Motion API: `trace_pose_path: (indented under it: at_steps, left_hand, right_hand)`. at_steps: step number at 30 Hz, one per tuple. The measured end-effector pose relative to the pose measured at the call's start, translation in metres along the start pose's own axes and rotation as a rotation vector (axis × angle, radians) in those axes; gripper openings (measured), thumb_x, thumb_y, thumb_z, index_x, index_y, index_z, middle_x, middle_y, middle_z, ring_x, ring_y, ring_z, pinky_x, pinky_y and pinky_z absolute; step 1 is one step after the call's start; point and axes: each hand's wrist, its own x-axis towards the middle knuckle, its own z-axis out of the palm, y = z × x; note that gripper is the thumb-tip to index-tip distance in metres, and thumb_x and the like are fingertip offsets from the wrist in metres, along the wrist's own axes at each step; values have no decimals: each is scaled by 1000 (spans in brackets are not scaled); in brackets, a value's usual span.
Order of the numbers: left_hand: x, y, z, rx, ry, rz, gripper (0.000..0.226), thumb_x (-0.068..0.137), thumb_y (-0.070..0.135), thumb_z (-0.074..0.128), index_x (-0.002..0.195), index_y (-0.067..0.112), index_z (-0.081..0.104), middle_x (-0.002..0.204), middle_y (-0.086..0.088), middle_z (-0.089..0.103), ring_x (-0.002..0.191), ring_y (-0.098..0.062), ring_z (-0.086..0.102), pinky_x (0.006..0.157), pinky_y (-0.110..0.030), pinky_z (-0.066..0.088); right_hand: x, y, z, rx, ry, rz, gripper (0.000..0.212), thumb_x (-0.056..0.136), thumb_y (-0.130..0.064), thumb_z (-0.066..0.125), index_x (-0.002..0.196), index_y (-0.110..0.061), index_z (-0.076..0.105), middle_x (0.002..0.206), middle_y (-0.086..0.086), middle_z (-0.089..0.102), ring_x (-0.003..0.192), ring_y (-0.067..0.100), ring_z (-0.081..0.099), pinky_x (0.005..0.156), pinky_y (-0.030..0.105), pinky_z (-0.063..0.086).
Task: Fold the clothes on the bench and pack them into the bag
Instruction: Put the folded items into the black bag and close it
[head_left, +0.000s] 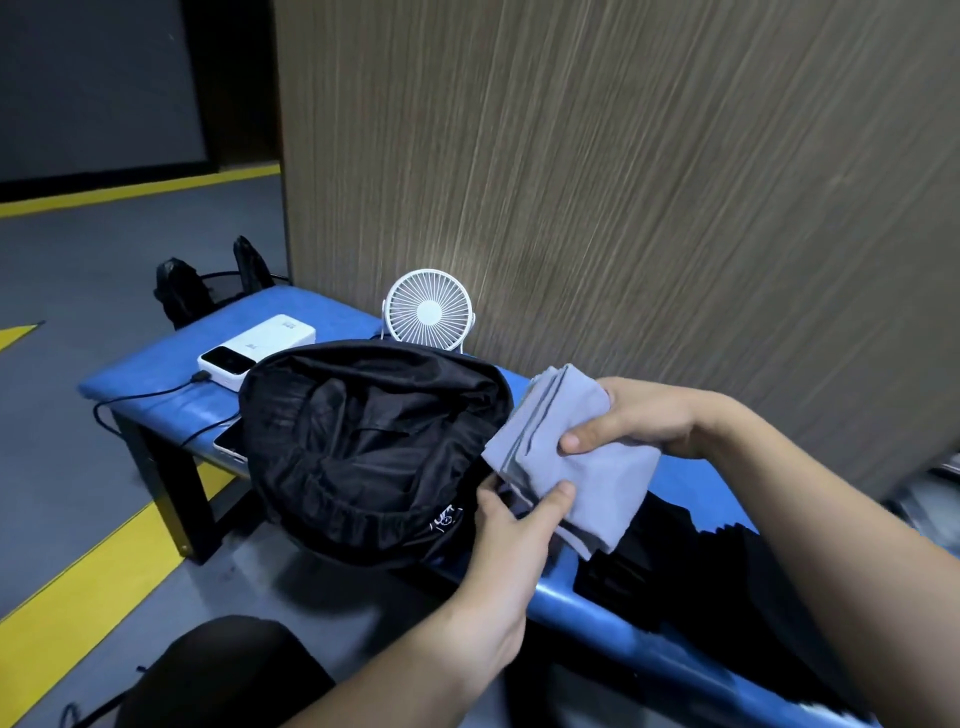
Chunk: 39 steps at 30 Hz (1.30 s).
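A folded grey garment (587, 483) is held just right of the black bag (363, 447), which lies open on the blue bench (156, 374). My right hand (639, 415) grips the garment from the far side, thumb on top. My left hand (514, 525) holds its near edge, thumb pressed on the cloth, fingers at the bag's rim. A black garment (675, 566) lies on the bench under and to the right of the grey one.
A white fan (428, 306) stands at the back of the bench against the wooden wall (623, 182). A white power bank (254, 348) with a cable and a tablet (228, 444) lie left of the bag. Grey floor with yellow lines lies to the left.
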Motion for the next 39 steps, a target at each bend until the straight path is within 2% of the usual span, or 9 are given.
trace_pose_path:
  at_steps: [5, 13, 18, 21, 24, 30, 33, 36, 39]
  left_hand:
    - [-15, 19, 6, -218, -227, 21, 44, 91, 17, 66, 133, 23, 52, 126, 0, 69, 116, -18, 65, 106, -46, 47]
    - [-13, 61, -9, -177, -15, 255, 63, 87, 7, 71, 138, 27, 40, 123, 1, 69, 110, -10, 67, 96, -31, 53]
    - [17, 118, -42, 71, 76, 312, 67, 89, 12, 67, 144, 30, 34, 130, 1, 63, 114, -14, 64, 103, -37, 49]
    - [42, 151, -71, 289, 62, 244, 57, 89, 14, 64, 138, 31, 40, 120, 0, 67, 102, -16, 68, 86, -31, 55]
    - [66, 166, -92, 425, 64, 121, 44, 91, 12, 60, 131, 26, 45, 114, -1, 67, 95, -14, 67, 72, -26, 53]
    - [117, 141, -113, 492, 42, -43, 26, 92, 3, 51, 115, 5, 62, 103, -11, 73, 89, -21, 70, 75, -30, 55]
    - [125, 132, -118, 584, 59, -37, 23, 90, 6, 53, 112, 9, 59, 100, -7, 71, 85, -17, 68, 71, -27, 54]
    - [127, 120, -123, 749, 11, -41, 39, 82, 16, 60, 120, 16, 56, 108, -1, 70, 99, -15, 67, 88, -32, 54]
    - [125, 108, -126, 865, -65, -12, 37, 85, 19, 61, 122, 23, 57, 113, 6, 70, 102, -8, 65, 88, -26, 51]
  right_hand:
    - [-22, -3, 0, 113, 11, -97, 39, 84, -13, 70, 122, -4, 65, 122, 16, 71, 115, 31, 67, 93, 36, 55]
    - [-26, -21, 18, 243, 72, -205, 44, 88, -21, 64, 130, -7, 61, 126, 14, 69, 117, 30, 66, 97, 37, 55]
    - [14, -46, 46, 323, 211, -303, 30, 98, -27, 56, 126, -18, 63, 118, 4, 74, 104, 19, 71, 80, 31, 59]
    - [51, -57, 57, 358, 256, -335, 25, 101, -23, 52, 123, -21, 64, 119, 0, 74, 110, 19, 70, 94, 34, 55]
    - [92, -58, 64, 311, 294, -277, 27, 99, -17, 52, 122, -16, 67, 118, 3, 74, 114, 22, 68, 106, 43, 48]
    - [138, -39, 68, 244, 387, -81, 30, 89, -26, 65, 114, -10, 69, 106, 6, 77, 103, 26, 72, 99, 46, 53]
    - [145, -29, 68, 117, 396, -28, 41, 83, -37, 67, 116, -14, 69, 109, 2, 76, 100, 21, 72, 98, 45, 54]
    - [144, -22, 67, -87, 383, 21, 48, 81, -42, 67, 121, -15, 66, 115, 1, 72, 103, 19, 69, 97, 42, 54]
    - [137, -15, 60, -198, 355, 89, 36, 85, -37, 68, 115, -16, 68, 112, 2, 72, 100, 19, 69, 96, 40, 54]
